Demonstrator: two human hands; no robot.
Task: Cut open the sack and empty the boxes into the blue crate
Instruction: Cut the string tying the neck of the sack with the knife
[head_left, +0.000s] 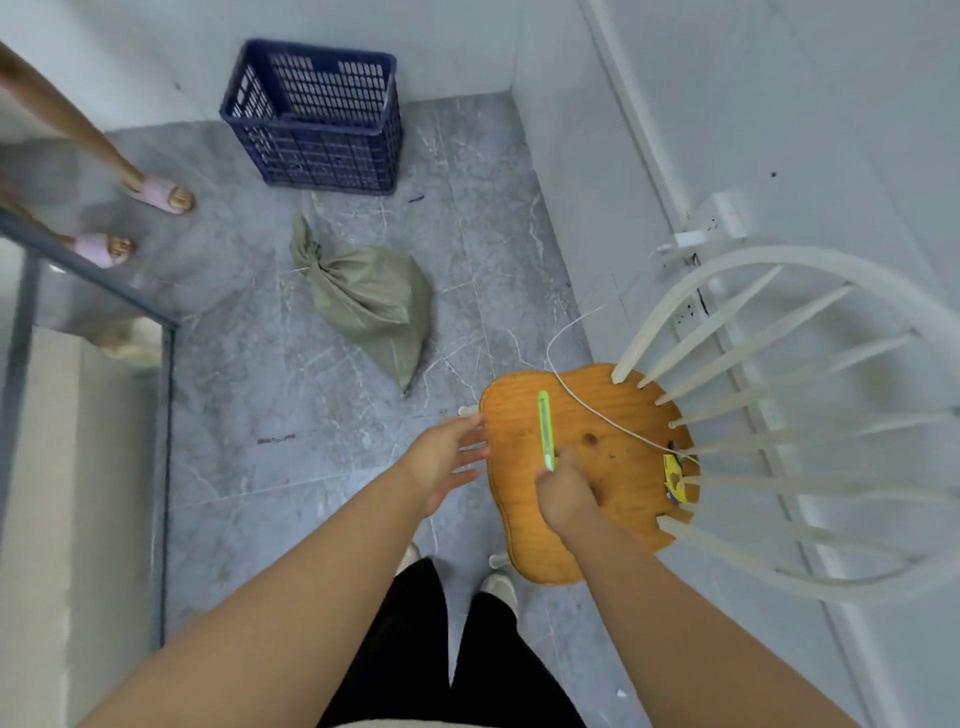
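The right hand's (566, 496) grip is curled down over the near end of the green utility knife (544, 426), which lies flat along the wooden chair seat (634, 499); blur hides whether the fingers are clamped on the handle or only touching it, so I cannot tell; the left hand (441, 462), just off the seat's left edge, has its fingers spread apart and holds nothing; a white cord (597, 415) trails across the seat to the right of the knife. Farther out and to the left, the green sack (369, 306) lies on the grey floor (260, 395), well apart from both hands, its tied neck (306, 249) pointing toward the far wall; beyond it stands the blue crate (317, 156).

The sack looks like woven plastic, soft and slack, probably light, its weave likely slippery; I would take it by the bunched neck just below the tie and pull it taut so the blade bites; the bottom corners would serve for tipping it out.
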